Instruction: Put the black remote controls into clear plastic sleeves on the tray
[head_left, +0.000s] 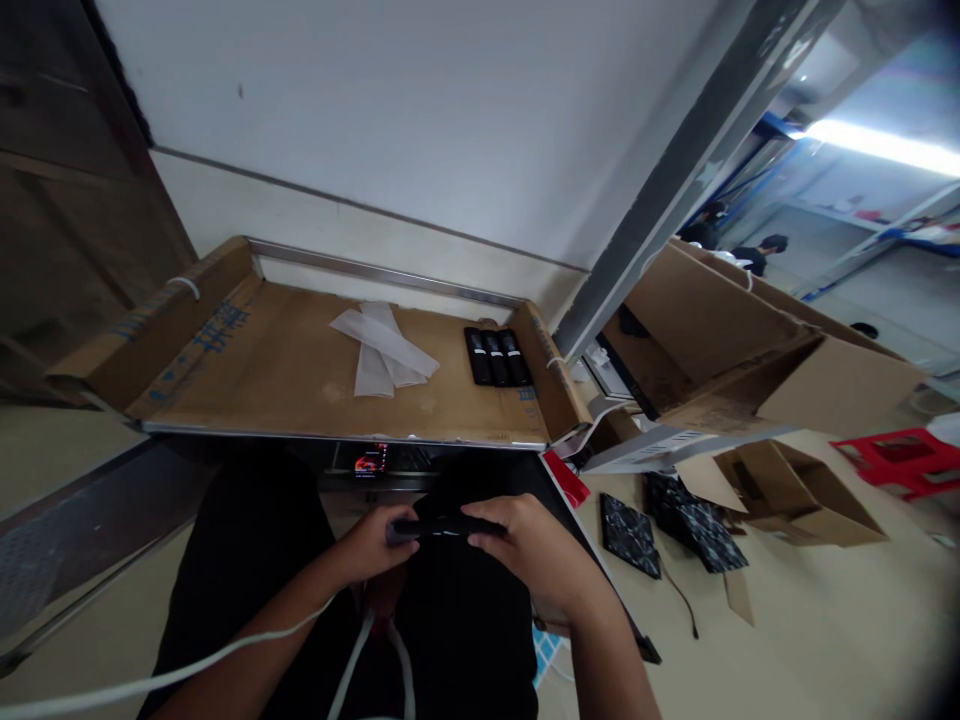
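Note:
A slim black object (442, 528) is held level above the lap, one end in each hand. My left hand (375, 545) pinches its left end between thumb and fingers. My right hand (521, 545) grips the right end the same way. Beyond the hands, on a cardboard-lined tray (292, 390), three black items (496, 357) with small white labels lie side by side near the right wall. Translucent white strips (386, 350) lie crossed over one another at the tray's middle.
An open cardboard box (720, 340) stands right of the tray, with another box (802, 490) on the floor behind black patterned packages (630, 535). A white cable (187, 660) crosses my left forearm. Two people sit far off at the upper right.

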